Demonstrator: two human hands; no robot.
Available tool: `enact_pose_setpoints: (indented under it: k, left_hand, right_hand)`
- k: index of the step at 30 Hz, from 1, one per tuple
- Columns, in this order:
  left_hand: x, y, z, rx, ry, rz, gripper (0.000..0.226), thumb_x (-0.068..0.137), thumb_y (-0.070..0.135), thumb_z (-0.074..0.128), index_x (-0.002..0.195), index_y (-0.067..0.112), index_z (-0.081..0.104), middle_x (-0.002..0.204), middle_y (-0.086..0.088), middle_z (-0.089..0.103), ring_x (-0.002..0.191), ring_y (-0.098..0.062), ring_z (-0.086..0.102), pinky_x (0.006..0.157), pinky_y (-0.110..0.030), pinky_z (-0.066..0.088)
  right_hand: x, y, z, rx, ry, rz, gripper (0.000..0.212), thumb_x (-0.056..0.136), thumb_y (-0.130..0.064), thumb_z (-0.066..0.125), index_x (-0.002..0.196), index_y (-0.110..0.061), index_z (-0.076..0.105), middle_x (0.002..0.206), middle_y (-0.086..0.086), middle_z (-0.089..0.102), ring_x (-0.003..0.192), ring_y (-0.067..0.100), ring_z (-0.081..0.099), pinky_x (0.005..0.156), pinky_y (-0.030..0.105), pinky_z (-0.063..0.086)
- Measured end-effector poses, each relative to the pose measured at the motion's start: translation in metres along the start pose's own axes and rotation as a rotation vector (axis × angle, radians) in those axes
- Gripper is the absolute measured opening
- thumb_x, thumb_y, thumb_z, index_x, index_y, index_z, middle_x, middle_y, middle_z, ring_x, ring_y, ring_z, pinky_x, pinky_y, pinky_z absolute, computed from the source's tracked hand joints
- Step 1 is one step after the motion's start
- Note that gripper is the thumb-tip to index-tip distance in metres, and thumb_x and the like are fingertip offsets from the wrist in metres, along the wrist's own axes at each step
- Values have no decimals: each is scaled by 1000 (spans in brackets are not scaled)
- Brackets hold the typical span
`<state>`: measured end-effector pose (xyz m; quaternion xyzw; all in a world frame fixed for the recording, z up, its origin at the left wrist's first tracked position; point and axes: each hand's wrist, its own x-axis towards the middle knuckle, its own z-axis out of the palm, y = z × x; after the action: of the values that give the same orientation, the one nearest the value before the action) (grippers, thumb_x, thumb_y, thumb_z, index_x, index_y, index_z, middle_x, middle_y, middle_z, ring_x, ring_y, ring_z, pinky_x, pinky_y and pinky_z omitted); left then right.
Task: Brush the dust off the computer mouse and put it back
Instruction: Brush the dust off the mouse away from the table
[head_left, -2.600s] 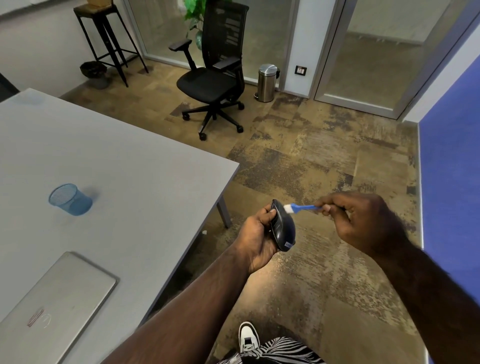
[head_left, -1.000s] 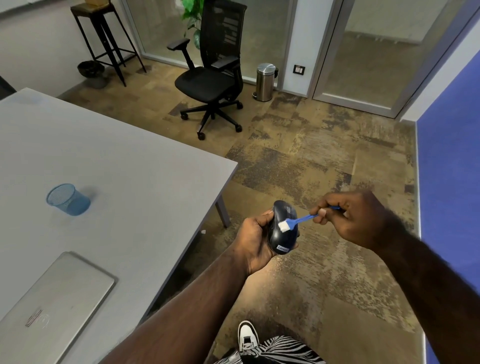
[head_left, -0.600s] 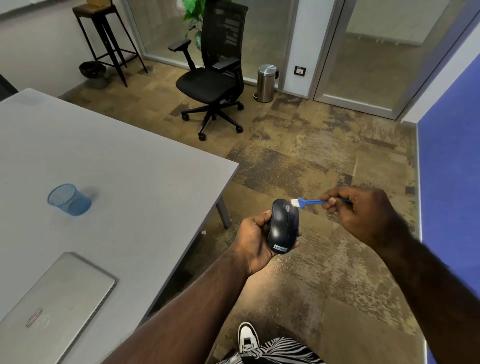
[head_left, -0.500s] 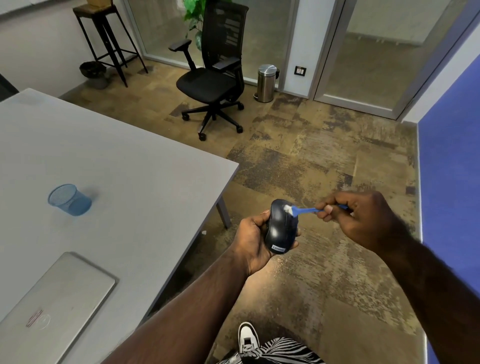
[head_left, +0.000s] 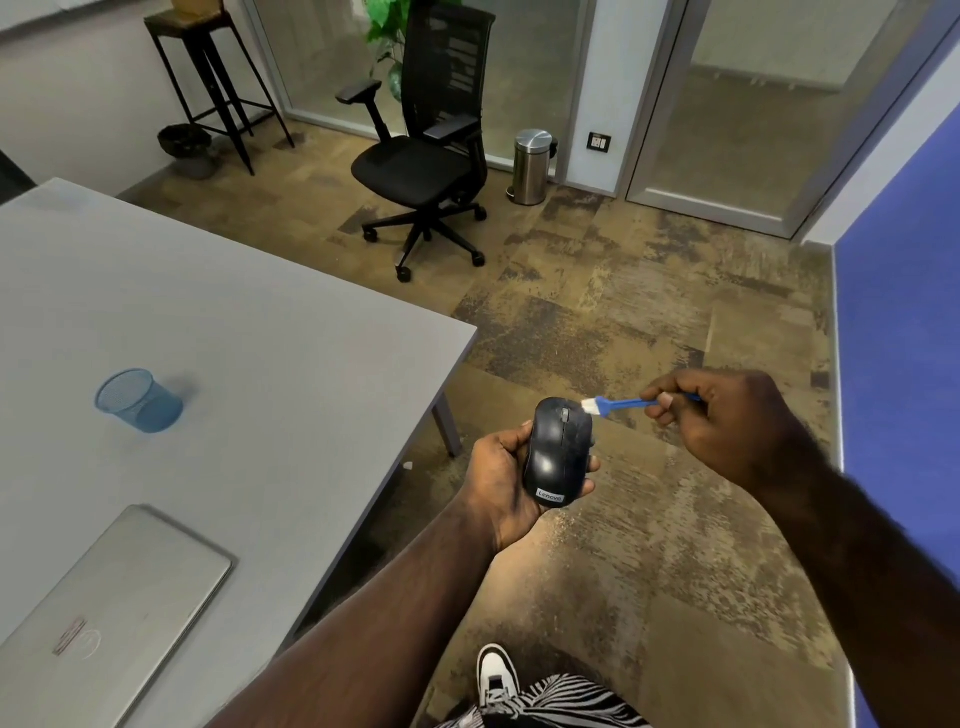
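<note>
My left hand (head_left: 498, 475) grips a black computer mouse (head_left: 558, 451) from its left side and underneath, holding it over the floor to the right of the table, top face up with the scroll wheel at the far end. My right hand (head_left: 727, 426) pinches a small blue brush (head_left: 621, 402) by its handle. The white bristles touch the mouse's far right corner, beside the scroll wheel.
A grey table (head_left: 218, 332) fills the left, bearing a blue mesh cup (head_left: 137, 400) and a shut silver laptop (head_left: 111, 608). A black office chair (head_left: 426, 150), a steel bin (head_left: 532, 166) and a tall stool (head_left: 213, 78) stand on the carpet beyond. A blue wall (head_left: 904, 338) runs along the right.
The mouse has turned in my left hand from edge-on to top face up. The brush has swept across it and now sits at the far right corner.
</note>
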<state>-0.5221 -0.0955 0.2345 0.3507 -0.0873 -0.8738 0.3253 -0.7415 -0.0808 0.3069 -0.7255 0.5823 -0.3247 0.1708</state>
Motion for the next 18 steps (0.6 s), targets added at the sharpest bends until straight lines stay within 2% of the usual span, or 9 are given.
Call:
enact_pose_setpoints:
  k: [3,6,8,11,13,16,18]
  left_hand:
    - [1,2,0,-21,23,12,52,97,30,28,130,-1,56,128,-24,59,93,-38,64,76,-43,56]
    - [3,1,-2,-36,65,30,47,99,30,30,126,4,59,132,-23,59,95,-39,64,72,-44,58]
    - [3,2,-2,-49,49,38,48,98,30,30,125,3,60,129,-24,60,93,-38,64,73,-44,58]
    - [2,3,-2,-51,7,30,55,97,30,26,131,-2,55,125,-23,58,95,-35,61,79,-44,54]
    - [2,3,-2,-71,13,24,55,97,31,27,124,-2,61,122,-24,61,94,-36,63,78,-44,56]
    - [3,2,-3,-109,32,27,53,98,29,31,100,2,76,112,-22,68,90,-34,67,73,-45,58]
    - [3,2,-3,-114,30,25,52,98,30,31,100,2,76,114,-22,68,90,-34,68,73,-45,58]
  right_hand:
    - [-4,-6,-2,69,-114,-68,29,83,8,67,91,-18,75,79,-9,74,69,3,72,63,31,62]
    - [-9,-8,-1,104,-208,-127,28,81,11,68,90,-14,75,81,-10,74,72,-1,71,65,18,58]
    - [-9,-6,2,68,-144,-105,30,82,11,66,93,-16,75,82,-8,74,74,-2,71,65,19,58]
    - [-8,-4,4,7,13,-77,30,84,11,63,97,-13,75,84,-5,74,73,1,71,65,29,61]
    - [-9,-6,3,10,-38,-117,29,83,10,65,98,-13,75,85,-6,74,74,0,71,63,28,61]
    - [-13,-9,3,44,-228,-192,27,80,9,70,94,-13,77,84,-8,75,73,-3,70,61,20,58]
    - [-14,-10,5,27,-212,-180,26,80,9,69,93,-12,77,83,-7,75,72,-2,70,61,23,59]
